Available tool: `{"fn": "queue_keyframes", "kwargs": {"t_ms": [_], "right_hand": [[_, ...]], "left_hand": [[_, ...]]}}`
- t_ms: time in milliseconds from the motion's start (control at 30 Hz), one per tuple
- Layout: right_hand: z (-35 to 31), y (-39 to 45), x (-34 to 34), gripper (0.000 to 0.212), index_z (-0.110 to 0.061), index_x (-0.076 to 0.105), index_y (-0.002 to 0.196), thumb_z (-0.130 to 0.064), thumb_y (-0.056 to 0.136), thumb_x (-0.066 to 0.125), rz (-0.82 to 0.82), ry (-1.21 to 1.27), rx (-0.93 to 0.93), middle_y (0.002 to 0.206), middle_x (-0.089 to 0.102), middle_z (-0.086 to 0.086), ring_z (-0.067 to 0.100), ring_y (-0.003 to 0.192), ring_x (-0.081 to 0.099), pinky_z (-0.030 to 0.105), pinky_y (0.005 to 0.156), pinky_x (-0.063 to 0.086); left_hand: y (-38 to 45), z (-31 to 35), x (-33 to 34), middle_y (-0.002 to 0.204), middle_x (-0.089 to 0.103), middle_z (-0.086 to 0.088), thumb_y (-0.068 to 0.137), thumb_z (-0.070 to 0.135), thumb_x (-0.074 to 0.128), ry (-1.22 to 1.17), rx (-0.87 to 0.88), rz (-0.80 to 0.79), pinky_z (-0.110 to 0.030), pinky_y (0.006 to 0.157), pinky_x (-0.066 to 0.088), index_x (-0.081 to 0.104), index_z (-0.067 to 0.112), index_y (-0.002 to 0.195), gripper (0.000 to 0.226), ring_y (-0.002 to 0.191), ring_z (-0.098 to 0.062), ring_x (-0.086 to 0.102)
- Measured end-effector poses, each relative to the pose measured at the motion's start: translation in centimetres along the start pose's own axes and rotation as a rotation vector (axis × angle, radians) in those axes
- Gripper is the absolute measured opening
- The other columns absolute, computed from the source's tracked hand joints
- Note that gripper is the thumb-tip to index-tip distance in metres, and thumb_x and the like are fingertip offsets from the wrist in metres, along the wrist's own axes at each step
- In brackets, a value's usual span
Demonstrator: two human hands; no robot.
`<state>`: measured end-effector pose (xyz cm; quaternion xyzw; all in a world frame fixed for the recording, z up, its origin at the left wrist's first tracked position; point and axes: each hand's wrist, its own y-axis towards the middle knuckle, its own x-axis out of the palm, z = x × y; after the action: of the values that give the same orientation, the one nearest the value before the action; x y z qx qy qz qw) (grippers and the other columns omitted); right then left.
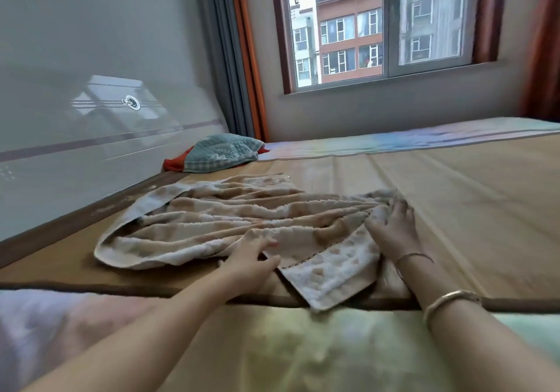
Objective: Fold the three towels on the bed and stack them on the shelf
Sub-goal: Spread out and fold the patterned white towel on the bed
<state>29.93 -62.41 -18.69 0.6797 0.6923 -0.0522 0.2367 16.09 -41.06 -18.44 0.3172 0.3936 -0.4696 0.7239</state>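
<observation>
A crumpled beige towel (230, 221) with a dotted pattern lies spread across the tan bed mat (454, 209). My left hand (253, 253) rests on its near edge, fingers closing on a fold. My right hand (392, 228) grips the bunched right end of the same towel. One corner of the towel (330, 282) hangs toward the near edge of the mat. A teal towel (222, 152) lies heaped at the far left of the bed on top of a red towel (175, 162), which mostly hides under it.
A glossy grey headboard panel (91, 103) runs along the left. A pastel sheet (394, 141) covers the far side and the near edge of the bed. Behind are a window (378, 27) and grey and orange curtains (239, 58). No shelf is in view.
</observation>
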Motion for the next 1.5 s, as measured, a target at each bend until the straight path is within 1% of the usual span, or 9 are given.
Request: {"fn": "queue_keyframes", "kwargs": {"t_ms": [100,233,333,533,667,900,1033,1300,1500], "right_hand": [[-1.4,-1.9,0.2,0.074,-0.022,0.02,0.149,-0.04,0.079,0.034,0.055,-0.478,-0.132,0.16,0.002,0.013,0.029,0.147,-0.003,0.05,0.115,-0.004],[-3.4,-5.1,2.2,0.032,-0.019,0.064,0.111,-0.027,0.091,0.039,-0.231,-0.453,-0.326,0.126,0.06,0.008,0.026,0.126,0.047,0.039,0.106,0.028],[-3.1,-6.8,2.8,0.036,-0.019,0.057,0.121,-0.028,0.095,0.034,-0.386,-0.568,-0.362,0.133,0.056,0.003,0.023,0.129,0.044,0.039,0.106,0.029],[-2.6,-6.4,2.2,0.053,-0.026,0.036,0.144,-0.047,0.096,0.024,-0.43,-0.791,-0.202,0.151,0.037,0.0,0.03,0.141,0.027,0.052,0.115,0.011],[-3.3,-7.5,3.9,0.079,-0.028,0.031,0.146,-0.075,0.082,0.025,-0.373,-0.912,-0.21,0.151,0.037,0.006,0.033,0.14,0.027,0.059,0.112,0.01],[-4.0,-7.9,5.4,0.04,-0.017,0.041,0.133,-0.016,0.094,0.034,-0.267,-0.841,-0.351,0.14,0.049,0.006,0.026,0.128,0.045,0.039,0.104,0.037],[-4.9,-8.7,5.3,0.043,-0.01,0.043,0.123,0.006,0.084,0.038,-0.203,-0.777,-0.412,0.127,0.055,0.009,0.028,0.119,0.053,0.037,0.092,0.044],[-5.9,-9.0,4.3,0.056,-0.027,0.037,0.124,-0.023,0.072,0.059,-0.359,-0.778,-0.329,0.121,0.044,0.008,0.029,0.119,0.041,0.038,0.096,0.038],[-6.6,-9.4,3.1,0.035,-0.016,0.064,0.115,-0.022,0.082,0.053,-0.212,-0.844,-0.346,0.126,0.056,0.012,0.031,0.118,0.051,0.034,0.096,0.045]], "left_hand": [[-0.3,3.6,2.8,0.14,0.051,0.001,0.094,0.044,0.046,0.099,0.037,-0.114,-0.044,0.112,0.028,0.045,0.027,0.139,0.048,0.132,-0.02,0.042],[-0.3,6.3,3.2,0.121,0.064,0.003,0.093,0.038,0.039,0.183,0.088,-0.082,-0.054,0.114,0.016,0.06,0.032,0.117,0.032,0.124,-0.02,0.048],[-0.6,6.4,3.0,0.117,0.066,0.009,0.092,0.038,0.042,0.136,0.097,-0.043,-0.055,0.113,0.008,0.064,0.038,0.112,0.03,0.122,-0.017,0.049],[-2.4,1.6,2.4,0.123,0.06,0.014,0.089,0.03,0.05,0.114,0.233,0.326,-0.035,0.103,0.034,0.058,0.037,0.122,0.035,0.115,-0.019,0.04],[-2.2,-3.0,-0.2,0.133,0.046,-0.001,0.087,0.022,0.052,0.293,-0.03,0.413,-0.04,0.105,0.032,0.047,0.027,0.132,0.046,0.12,-0.031,0.037],[-2.5,-5.9,-2.7,0.104,0.068,-0.002,0.089,0.022,0.053,0.202,-0.068,0.502,-0.039,0.1,0.035,0.062,0.025,0.1,0.015,0.107,-0.027,0.057],[-3.3,-5.9,-4.1,0.096,0.064,-0.01,0.094,0.018,0.044,0.044,-0.013,0.486,-0.037,0.073,0.04,0.048,0.019,0.09,0.006,0.096,-0.033,0.057],[-6.6,-4.3,-6.8,0.081,0.064,-0.001,0.089,0.032,0.063,-0.292,0.191,0.18,-0.033,0.069,0.045,0.054,0.012,0.095,0.023,0.084,-0.022,0.063],[-7.2,-5.3,-7.7,0.111,0.051,-0.003,0.073,0.007,0.062,0.132,0.144,0.172,-0.024,0.079,0.039,0.051,0.017,0.109,0.039,0.108,-0.023,0.053]]}}
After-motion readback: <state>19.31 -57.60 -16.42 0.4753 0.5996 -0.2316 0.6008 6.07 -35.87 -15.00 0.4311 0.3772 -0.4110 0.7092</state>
